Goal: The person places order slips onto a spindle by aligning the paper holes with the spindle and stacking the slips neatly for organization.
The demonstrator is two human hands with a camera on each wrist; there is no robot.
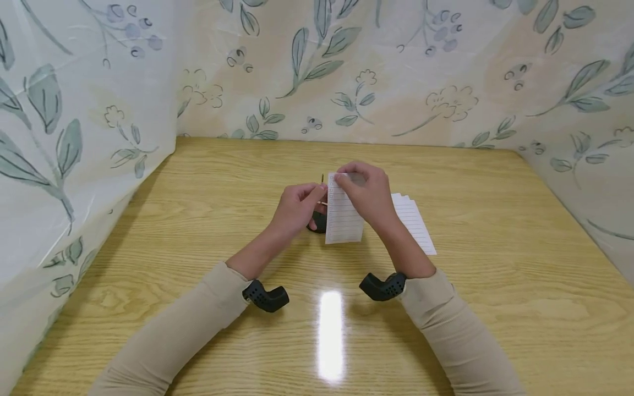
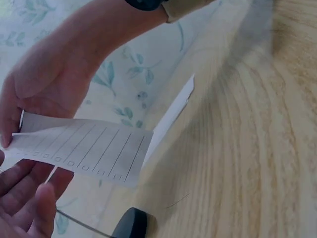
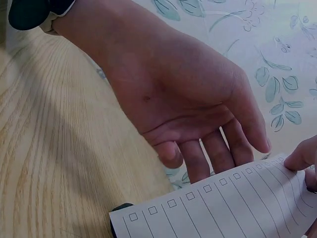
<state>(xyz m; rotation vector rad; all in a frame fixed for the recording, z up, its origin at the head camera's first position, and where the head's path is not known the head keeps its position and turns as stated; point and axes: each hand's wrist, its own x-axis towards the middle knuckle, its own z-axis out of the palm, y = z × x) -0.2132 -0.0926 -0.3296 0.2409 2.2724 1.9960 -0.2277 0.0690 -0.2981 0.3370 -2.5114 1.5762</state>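
Observation:
A lined sheet of note paper (image 1: 344, 212), with small checkboxes down one edge, hangs from my right hand (image 1: 370, 192). That hand pinches it near its top between thumb and fingers. Behind the sheet's left edge stands a memo holder (image 1: 319, 223) with a round black base; its thin wire stem shows in the left wrist view. My left hand (image 1: 293, 208) has thumb and forefinger together at the holder's top, where a short dark tip pokes up. The other fingers curl loosely below, beside the sheet. The paper partly hides the base and the left fingertips.
More lined sheets (image 1: 415, 224) lie fanned on the wooden table (image 1: 198, 231), to the right and partly behind my right forearm. Floral fabric (image 1: 277, 66) walls the back and both sides. A black wrist camera (image 1: 267, 297) is strapped at each sleeve cuff.

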